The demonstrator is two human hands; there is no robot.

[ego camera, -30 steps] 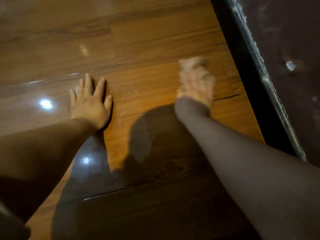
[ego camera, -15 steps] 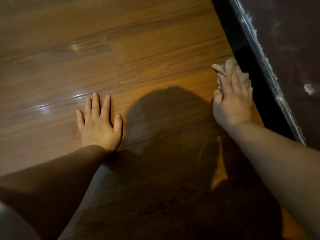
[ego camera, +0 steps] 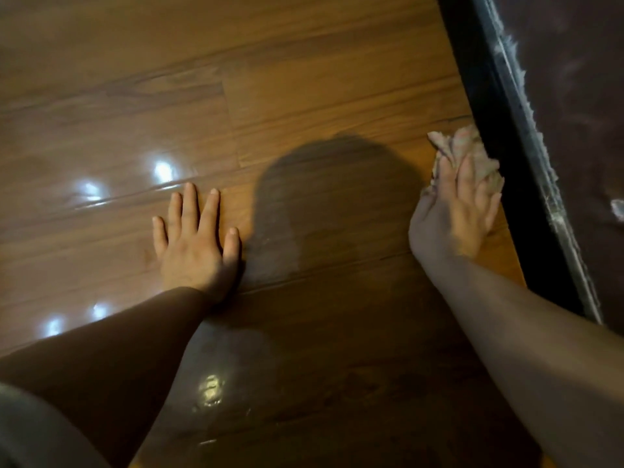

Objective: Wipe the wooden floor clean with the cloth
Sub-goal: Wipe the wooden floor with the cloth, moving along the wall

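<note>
Your left hand [ego camera: 197,241] lay flat on the wooden floor [ego camera: 304,79], palm down, its fingers straight and slightly fanned, holding nothing. Your right hand [ego camera: 462,214] pressed on the cloth [ego camera: 456,146], fingers stretched nearly straight across it. That hand was blurred, so I could not tell whether the thumb hooked under the fabric. The cloth sat bunched beneath and ahead of those fingers, at the right edge of the boards, touching or just beside the black strip [ego camera: 503,136] that bordered the floor. Past the strip lay a dark surface [ego camera: 574,96] with pale frayed bits along its edge. Your hands were well apart, with shadowed boards between them. Open, glossy floor stretched forward and to your left.
</note>
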